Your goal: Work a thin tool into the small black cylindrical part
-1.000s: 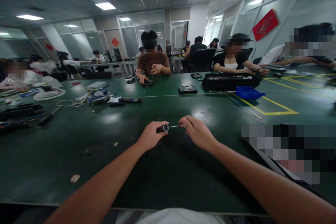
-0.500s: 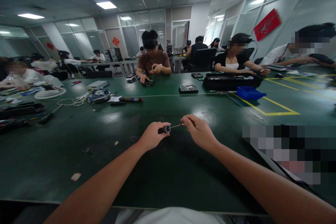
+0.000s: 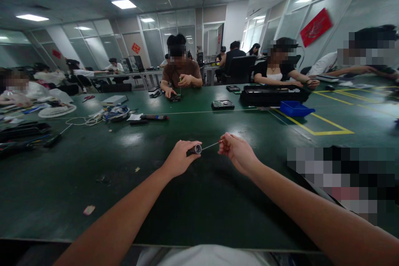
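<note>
My left hand is closed around a small dark flashlight, thumb and fingers on its sides. The flashlight's round, silver-rimmed end faces me and to the right. Between the fingertips of my right hand is a thin screwdriver, whose metal shaft slants down-left to the flashlight's end. A little red shows where my fingers pinch the screwdriver. Whether its tip touches the rim or goes inside, I cannot tell. Both hands are above the green table.
Ahead lie a hard drive, a blue tray and a long black casing. A pen-shaped electric screwdriver and bundled cables are left. A co-worker sits opposite; others are around the room. Paper scraps lie front left.
My right hand has moved slightly up and right, with more of the screwdriver's shaft showing. The left hand with the flashlight has risen slightly in view.
</note>
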### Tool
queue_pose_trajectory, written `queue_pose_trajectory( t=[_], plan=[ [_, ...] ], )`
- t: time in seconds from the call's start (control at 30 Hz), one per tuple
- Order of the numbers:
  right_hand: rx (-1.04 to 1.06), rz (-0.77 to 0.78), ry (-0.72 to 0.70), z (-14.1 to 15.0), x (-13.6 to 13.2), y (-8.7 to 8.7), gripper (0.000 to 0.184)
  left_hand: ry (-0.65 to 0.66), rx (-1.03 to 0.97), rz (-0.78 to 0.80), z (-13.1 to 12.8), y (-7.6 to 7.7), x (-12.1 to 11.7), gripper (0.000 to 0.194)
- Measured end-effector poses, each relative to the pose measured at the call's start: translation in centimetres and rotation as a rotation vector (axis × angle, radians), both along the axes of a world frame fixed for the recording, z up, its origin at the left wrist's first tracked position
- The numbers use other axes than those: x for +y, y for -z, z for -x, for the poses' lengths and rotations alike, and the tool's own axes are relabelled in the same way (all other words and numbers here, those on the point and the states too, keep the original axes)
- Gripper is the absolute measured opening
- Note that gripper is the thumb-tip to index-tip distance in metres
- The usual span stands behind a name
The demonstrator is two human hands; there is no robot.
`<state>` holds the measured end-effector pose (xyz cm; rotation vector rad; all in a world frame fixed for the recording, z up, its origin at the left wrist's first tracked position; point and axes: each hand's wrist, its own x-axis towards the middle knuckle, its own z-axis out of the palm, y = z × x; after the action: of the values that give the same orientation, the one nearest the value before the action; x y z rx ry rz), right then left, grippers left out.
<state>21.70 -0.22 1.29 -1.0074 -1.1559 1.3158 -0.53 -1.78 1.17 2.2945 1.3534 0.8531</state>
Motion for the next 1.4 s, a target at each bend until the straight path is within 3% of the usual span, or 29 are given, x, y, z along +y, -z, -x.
queue_pose_trajectory(
  t=[0.3, 0.57, 0.8, 1.1, 1.4],
  plan=[
    [-0.187, -0.225, 0.057, 0.2, -0.5, -0.1, 0.029, -0.021, 0.017, 0.057, -0.3, -0.1, -0.2, 0.039],
    [-0.301, -0.287, 0.036, 0.0, -1.1, -0.8, 0.027, -0.048, 0.02, 0.071, -0.3, -0.1, -0.2, 0.041],
    [-0.711, -0.319, 0.151, -0.6, -1.9, -2.4, 0.04, -0.054, 0.021, 0.051, -0.2, 0.2, -0.2, 0.041],
    [-0.686, -0.475, -0.018, -0.5, -2.0, -1.9, 0.016, -0.048, 0.035, 0.044, -0.1, 0.1, -0.2, 0.039],
    [-0.813, -0.393, -0.008, -0.4, -2.1, -2.6, 0.037, -0.023, 0.041, 0.01, 0.0, 0.5, 0.0, 0.038]
  ],
)
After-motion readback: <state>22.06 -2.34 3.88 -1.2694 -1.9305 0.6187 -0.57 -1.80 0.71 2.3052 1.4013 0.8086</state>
